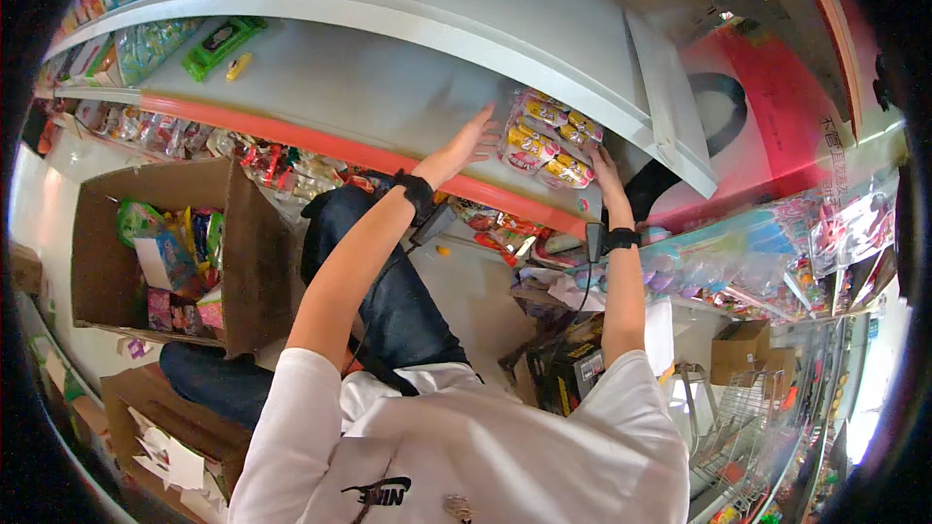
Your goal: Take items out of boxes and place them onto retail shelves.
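Several plastic-wrapped packs with yellow and pink labels point(540, 140) stand together on a grey metal shelf point(349, 87), near its right end. My left hand point(472, 143) is just left of the packs, fingers apart, with nothing in it. Against the right side of the packs is my right hand point(603, 169), its fingertips touching or very near the wrapping; whether it grips them I cannot tell. Farther left on the same shelf lie a green packet point(222, 47) and a small yellow item point(239, 66).
A cardboard box point(255, 262) with colourful packages stands at the left, and another open box point(131, 407) is below it. Above the packs runs the white edge of an upper shelf point(408, 20). Bagged goods point(280, 166) fill a lower level. A wire cart point(735, 422) stands at lower right.
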Demonstrator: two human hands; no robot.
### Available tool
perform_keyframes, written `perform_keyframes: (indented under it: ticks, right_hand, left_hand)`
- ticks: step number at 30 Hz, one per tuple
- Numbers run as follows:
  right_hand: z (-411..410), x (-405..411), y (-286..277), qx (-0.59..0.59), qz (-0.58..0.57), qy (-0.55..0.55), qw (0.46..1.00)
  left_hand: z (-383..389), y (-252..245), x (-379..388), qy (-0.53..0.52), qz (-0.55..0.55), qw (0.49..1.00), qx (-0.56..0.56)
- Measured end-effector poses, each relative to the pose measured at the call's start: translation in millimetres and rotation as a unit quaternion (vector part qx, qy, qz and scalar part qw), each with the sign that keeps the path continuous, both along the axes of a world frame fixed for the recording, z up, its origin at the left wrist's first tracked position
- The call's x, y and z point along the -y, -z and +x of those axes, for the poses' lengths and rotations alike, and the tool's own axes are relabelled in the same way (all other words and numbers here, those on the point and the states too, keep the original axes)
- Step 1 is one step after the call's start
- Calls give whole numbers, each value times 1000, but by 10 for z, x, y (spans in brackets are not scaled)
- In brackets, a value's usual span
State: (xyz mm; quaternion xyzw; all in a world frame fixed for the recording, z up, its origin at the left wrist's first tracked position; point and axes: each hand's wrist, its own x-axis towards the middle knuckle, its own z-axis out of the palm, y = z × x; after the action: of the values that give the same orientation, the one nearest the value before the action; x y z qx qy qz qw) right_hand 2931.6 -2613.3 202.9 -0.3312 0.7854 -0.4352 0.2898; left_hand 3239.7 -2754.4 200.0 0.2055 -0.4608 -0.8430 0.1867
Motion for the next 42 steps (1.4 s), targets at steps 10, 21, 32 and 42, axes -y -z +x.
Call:
perform_keyframes:
  ticks: [10, 21, 32, 42]
  right_hand:
    - [464, -129, 233, -30, -161, 56, 985]
    - [163, -662, 45, -66, -42, 83, 993]
    - [986, -699, -291, -522, -106, 44, 845]
    - [3816, 89, -262, -281, -176, -286, 899]
  left_hand:
    - [-329, 31, -485, -80, -133, 987, -27]
    - [-547, -14, -909, -22, -102, 992, -76]
    - [225, -68, -1199, -77, -112, 981, -137]
    - [3462, -490, -1748, -445, -299, 818, 209]
